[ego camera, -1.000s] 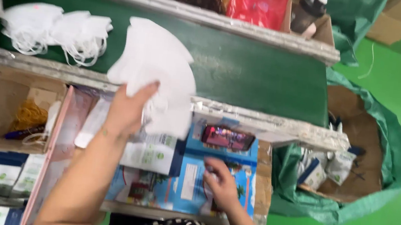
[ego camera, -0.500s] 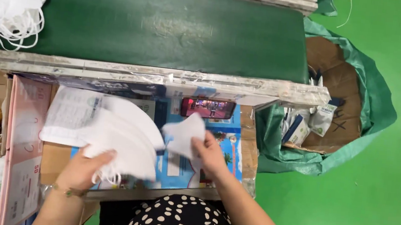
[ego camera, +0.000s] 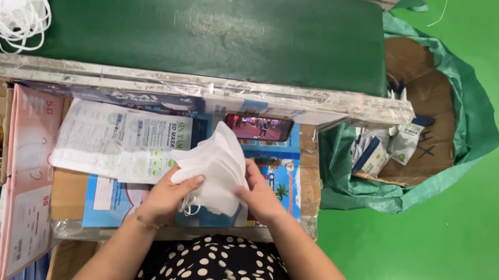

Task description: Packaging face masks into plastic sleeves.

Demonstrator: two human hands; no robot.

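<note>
A flat white printed package (ego camera: 122, 142) lies on the counter (ego camera: 144, 79), left of both hands. The left hand (ego camera: 166, 196) and right hand (ego camera: 262, 197) (fingers closed) grip a stack of white masks (ego camera: 216, 167) above blue cartons (ego camera: 277, 174).

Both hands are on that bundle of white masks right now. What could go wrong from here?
1. The ear loops dangle loose under the white masks held by the left hand and right hand; they could tangle.
2. The phone lies just beyond the masks; it might get knocked.
</note>
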